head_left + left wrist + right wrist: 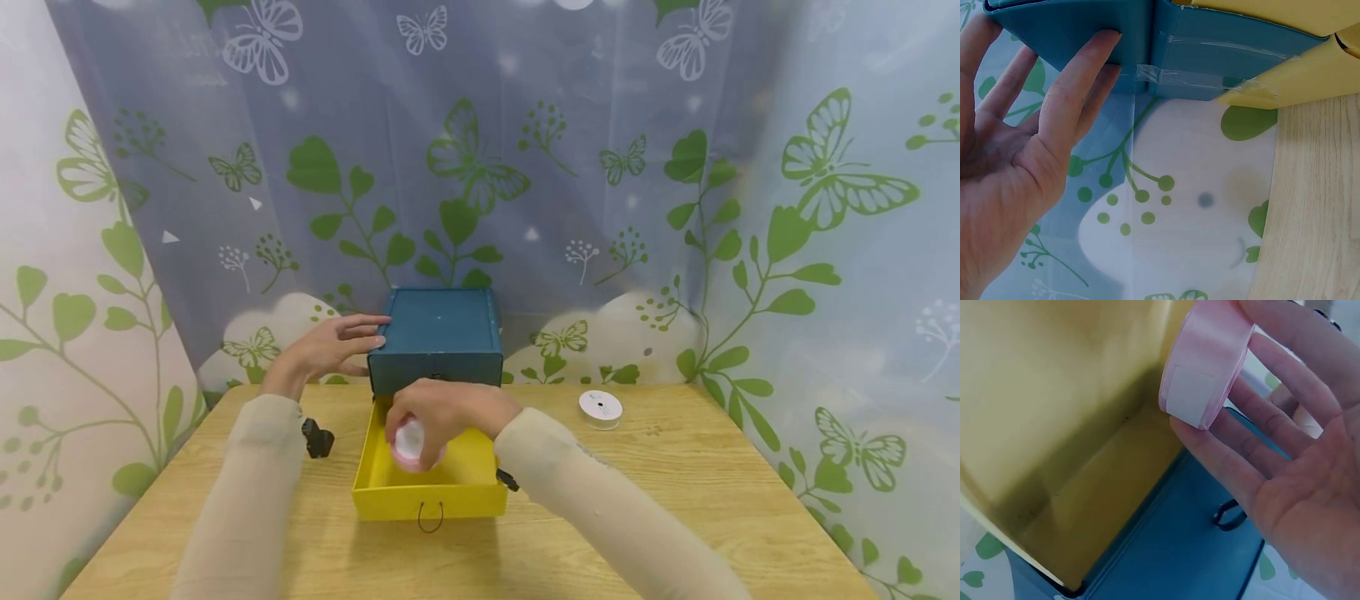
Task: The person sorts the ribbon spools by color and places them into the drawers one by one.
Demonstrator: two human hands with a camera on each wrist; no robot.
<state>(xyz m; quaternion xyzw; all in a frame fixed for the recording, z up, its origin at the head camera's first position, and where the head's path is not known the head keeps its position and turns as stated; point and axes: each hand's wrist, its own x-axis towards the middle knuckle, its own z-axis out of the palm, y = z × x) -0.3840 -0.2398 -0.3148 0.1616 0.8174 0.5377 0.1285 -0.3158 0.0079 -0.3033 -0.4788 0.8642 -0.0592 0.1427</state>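
My right hand [446, 417] grips a roll of pink ribbon [408, 444] over the pulled-out yellow drawer [431, 502]. In the right wrist view the ribbon roll [1200, 369] shows a white label on its side, with fingers and thumb around its edges. Behind the drawer stands a blue box [441, 321], a two-level drawer unit whose upper drawer front has a small dark loop. My left hand [326, 350] rests its straight fingers on the left side and top edge of that box. The left wrist view shows the fingertips on the blue wall, beside clear tape.
A white spool [600, 407] lies on the wooden table [660, 500] to the right of the box. Black wrist cameras sit at both wrists, the left one [318, 439] beside the drawer. A curtain [555, 192] with butterflies and leaves hangs right behind the box.
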